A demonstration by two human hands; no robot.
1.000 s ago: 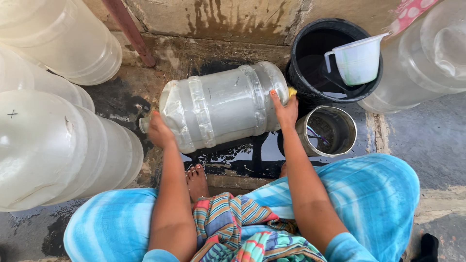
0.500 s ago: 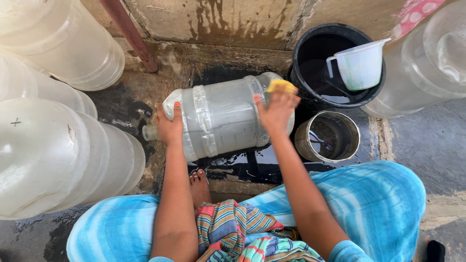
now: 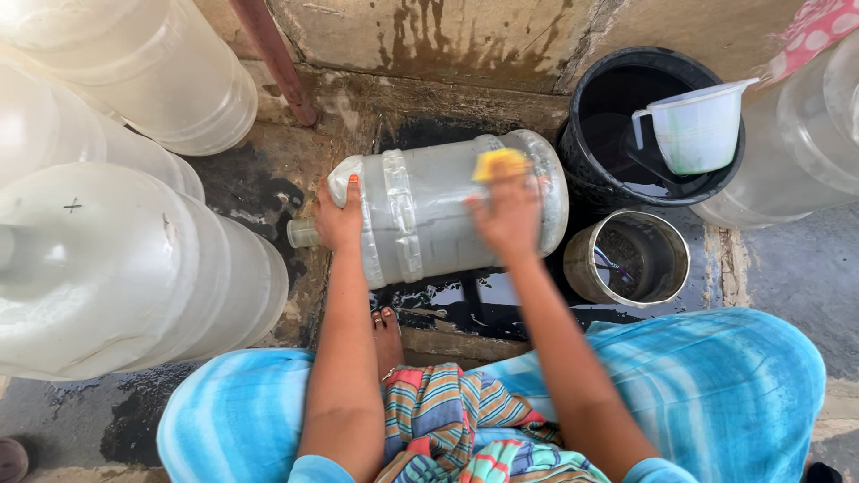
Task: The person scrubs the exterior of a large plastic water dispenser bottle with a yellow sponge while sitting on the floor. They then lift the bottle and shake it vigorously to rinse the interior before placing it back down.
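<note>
A large clear plastic water jug (image 3: pixel 429 210) lies on its side on the wet floor, its neck pointing left. My left hand (image 3: pixel 338 217) grips the jug's shoulder near the neck. My right hand (image 3: pixel 508 213) presses a yellow sponge (image 3: pixel 499 164) against the upper side of the jug, toward its base. The sponge shows only past my fingertips.
A black bucket (image 3: pixel 591 170) of water with a white plastic jug-cup (image 3: pixel 693 134) stands right of the jug. A steel pot (image 3: pixel 626 259) sits in front of it. Several big clear jugs (image 3: pixel 134 268) crowd the left; another clear jug (image 3: pixel 796 152) is at right. A rusty pipe (image 3: pixel 273 63) runs down the wall.
My right hand with the sponge has slid from the jug's base end leftward onto its side. The left hand has kept its hold near the neck.
</note>
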